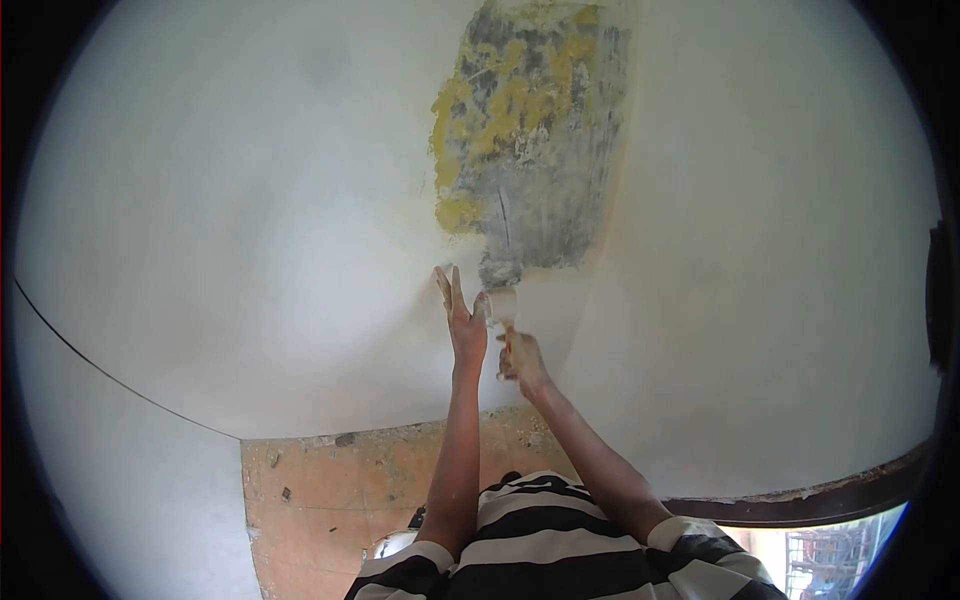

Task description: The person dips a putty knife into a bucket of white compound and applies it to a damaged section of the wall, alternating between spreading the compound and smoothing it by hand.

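Grey and yellow show through on the rough patch, which is framed by the pale, smooth wall. Just below the patch's narrow lower tip, a wide-bladed scraper is held by its handle in the right hand, with the fingers wrapped round the grip. The left hand is held up beside it, palm towards the wall, fingers spread and nothing seen in its grasp. Whether the wall is actually being touched by those fingertips can't be told from here, and the same goes for the thumb, which is right next to the blade.

As for doing this bit well, the blade is probably best kept low and nearly flat, with light, even pressure across its whole width, so the smooth surface isn't gouged by a corner. Short strokes would be easier to control near that narrow tip. The left thumb is worth shifting a bit further off the edge, tbh. Bits are scattered on the tan floor, so steady footing is worth having too.
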### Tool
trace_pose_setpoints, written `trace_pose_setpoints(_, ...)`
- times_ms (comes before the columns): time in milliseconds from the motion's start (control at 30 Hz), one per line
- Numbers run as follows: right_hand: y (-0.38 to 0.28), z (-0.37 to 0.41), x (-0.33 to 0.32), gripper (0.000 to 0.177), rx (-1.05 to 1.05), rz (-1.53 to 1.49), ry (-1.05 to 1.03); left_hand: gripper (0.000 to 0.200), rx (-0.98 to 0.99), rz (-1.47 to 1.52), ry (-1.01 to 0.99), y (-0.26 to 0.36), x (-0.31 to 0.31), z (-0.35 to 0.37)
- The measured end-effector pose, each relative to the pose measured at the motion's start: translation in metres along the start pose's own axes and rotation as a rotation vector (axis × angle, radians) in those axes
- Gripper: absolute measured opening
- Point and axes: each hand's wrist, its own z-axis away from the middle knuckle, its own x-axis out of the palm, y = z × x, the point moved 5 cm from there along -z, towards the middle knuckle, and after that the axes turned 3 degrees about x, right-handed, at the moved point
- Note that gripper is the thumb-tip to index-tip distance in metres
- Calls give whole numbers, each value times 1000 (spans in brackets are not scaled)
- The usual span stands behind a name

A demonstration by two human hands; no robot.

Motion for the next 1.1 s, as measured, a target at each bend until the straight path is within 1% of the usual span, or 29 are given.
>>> trace_pose_setpoints(67, -51, -11, 7, 45, -203, 32, -38, 71, 21, -11, -6, 1, 1, -3)
trace_pose_setpoints(133, -136, 25, 27, 45, -215, 50, -11, 71, 30, -28, -17, 1, 2, -1)
trace_pose_setpoints(167, -164, 37, 35, 43, -258, 26, -62, 71, 20, -23, -22, 5, 2, -3)
trace_pose_setpoints(200, -188, 48, 42, 41, -304, 3, -112, 70, 11, -17, -26, 9, 3, -8)
trace_pose_setpoints(233, -210, 63, 48, 41, -301, 2, -108, 70, 8, -17, -29, 13, 4, -13)
trace_pose_setpoints(300, -240, 95, 59, 40, -414, -37, -170, 69, 58, 5, -5, 25, 2, -13)
trace_pose_setpoints(333, -235, 101, 58, 40, -407, -40, -167, 69, 53, 3, -11, 29, -1, -10)
trace_pose_setpoints(400, -232, 116, 56, 40, -509, 2, -195, 68, 49, 13, -7, 41, -1, -18)
trace_pose_setpoints(433, -227, 115, 54, 40, -517, 7, -196, 68, 54, 18, -2, 43, -2, -22)
trace_pose_setpoints(500, -204, 96, 44, 41, -596, 49, -169, 68, 16, 63, -6, 44, -5, -18)
trace_pose_setpoints(533, -187, 75, 37, 41, -594, 51, -171, 68, 14, 62, -4, 42, -5, -16)
trace_pose_setpoints(600, -137, 14, 19, 43, -520, 47, -183, 67, 9, 46, -8, 35, 0, -12)
trace_pose_setpoints(667, -71, -42, -12, 41, -425, 201, -74, 66, 14, 41, -19, 22, 8, -5)
trace_pose_setpoints(733, -20, -58, -31, 42, -370, 279, 35, 66, 18, 38, -29, 13, 13, 3)
trace_pose_setpoints(800, 21, -62, -42, 43, -241, 227, 21, 66, 3, 5, -74, 8, 18, 9)
trace_pose_setpoints(833, 30, -59, -46, 43, -237, 226, 25, 66, 0, 6, -78, 7, 20, 12)
trace_pose_setpoints(900, 44, -53, -53, 43, -94, 239, 81, 67, -9, -4, -97, 6, 23, 12)
trace_pose_setpoints(933, 42, -50, -53, 43, -96, 236, 83, 67, -6, -3, -100, 7, 23, 11)
trace_pose_setpoints(1000, 46, -39, -56, 43, 5, 172, 42, 66, -8, -21, -107, 9, 24, 11)
trace_pose_setpoints(1100, 34, -32, -58, 45, -17, 121, 42, 65, -21, 7, -109, 13, 26, 10)
